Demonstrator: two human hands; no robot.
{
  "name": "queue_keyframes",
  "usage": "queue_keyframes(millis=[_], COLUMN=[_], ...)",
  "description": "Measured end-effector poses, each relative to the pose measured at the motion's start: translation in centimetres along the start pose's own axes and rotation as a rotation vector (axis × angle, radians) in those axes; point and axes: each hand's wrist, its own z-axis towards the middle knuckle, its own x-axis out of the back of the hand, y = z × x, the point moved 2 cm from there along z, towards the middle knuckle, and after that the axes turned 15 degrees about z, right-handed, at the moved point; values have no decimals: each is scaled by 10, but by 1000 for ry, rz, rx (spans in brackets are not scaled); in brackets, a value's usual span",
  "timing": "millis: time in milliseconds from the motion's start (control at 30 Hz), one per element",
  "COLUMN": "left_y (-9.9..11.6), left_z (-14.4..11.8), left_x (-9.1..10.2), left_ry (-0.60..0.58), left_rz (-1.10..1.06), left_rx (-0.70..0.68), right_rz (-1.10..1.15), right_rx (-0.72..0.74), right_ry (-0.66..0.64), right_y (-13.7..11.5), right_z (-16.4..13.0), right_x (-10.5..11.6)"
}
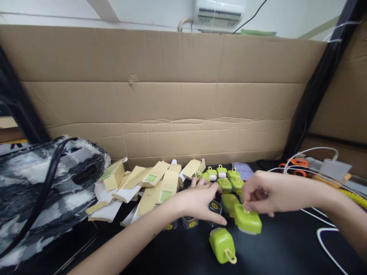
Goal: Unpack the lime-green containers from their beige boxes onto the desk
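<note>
My right hand [259, 194] pinches the pale loop of a green rounded case [248, 218], which is tilted just above the black table. My left hand [197, 198] is spread palm down over small dark clear containers with yellow round stickers, one of them a container [215, 207] by the thumb. Whether its fingers touch them I cannot tell. In front lies a separate green case [223, 245], its loop towards me. Behind my right hand stand several more green cases [225, 185], some with white lower parts.
Opened cream cardboard boxes [149, 183] are heaped at the left beside a black-and-white fluffy bag [57, 191]. At the right lie white cables [323, 233], orange scissors [298, 163] and a phone [242, 170]. A tall cardboard wall [172, 103] closes the back.
</note>
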Motion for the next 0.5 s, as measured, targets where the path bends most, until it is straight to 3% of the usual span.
queue_keyframes(millis=[167,367,500], left_y=[3,-1,-4], left_z=[0,-2,1], left_x=[-3,1,-3], left_ry=[0,42,7], left_rz=[-7,15,25], left_rx=[-28,-11,-23], right_rz=[23,-23,-65], right_rx=[-71,145,97], right_ry=[-47,372,343], right_y=[14,19,41], right_z=[-3,-13,-17], right_x=[-10,18,18])
